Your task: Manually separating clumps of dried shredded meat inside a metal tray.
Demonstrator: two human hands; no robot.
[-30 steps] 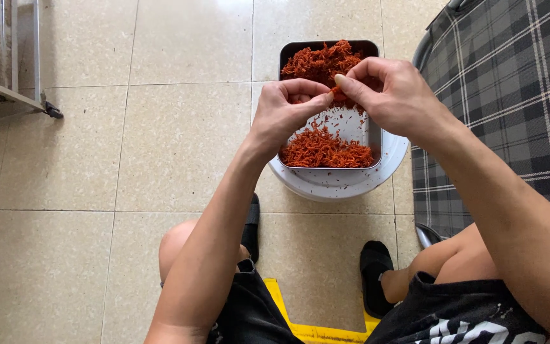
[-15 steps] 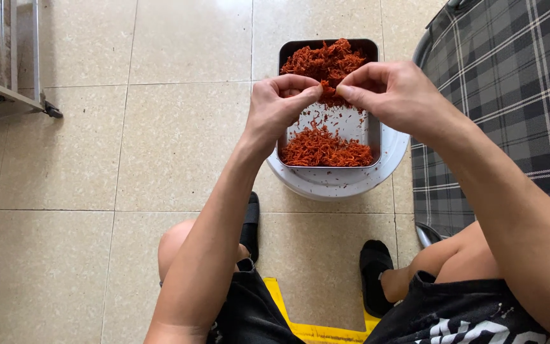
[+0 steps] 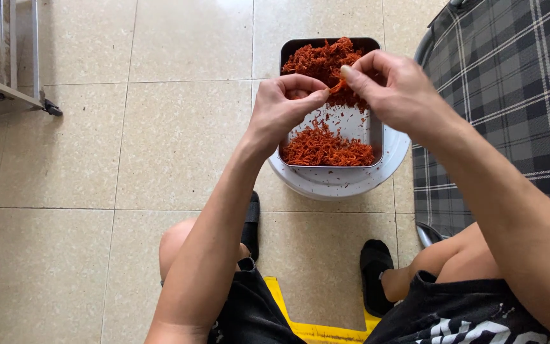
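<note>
A rectangular metal tray [image 3: 377, 135] rests on a round white basin [image 3: 351, 185] on the tiled floor. It holds orange-red shredded strands [image 3: 326, 145] in two heaps, one at the far end and one at the near end. Both hands hover above the tray's middle. My left hand [image 3: 284, 108] and my right hand [image 3: 386, 89] meet fingertip to fingertip, together pinching a small orange strand [image 3: 337, 84].
A grey plaid folding chair [image 3: 510, 95] stands at the right, close to my right arm. A metal rack [image 3: 1, 64] is at the far left. I sit on a yellow stool [image 3: 300, 318], black shoes either side of the basin.
Both hands have stayed over the tray with small finger shifts, working the strand between the fingertips. The tray and basin have not moved.
</note>
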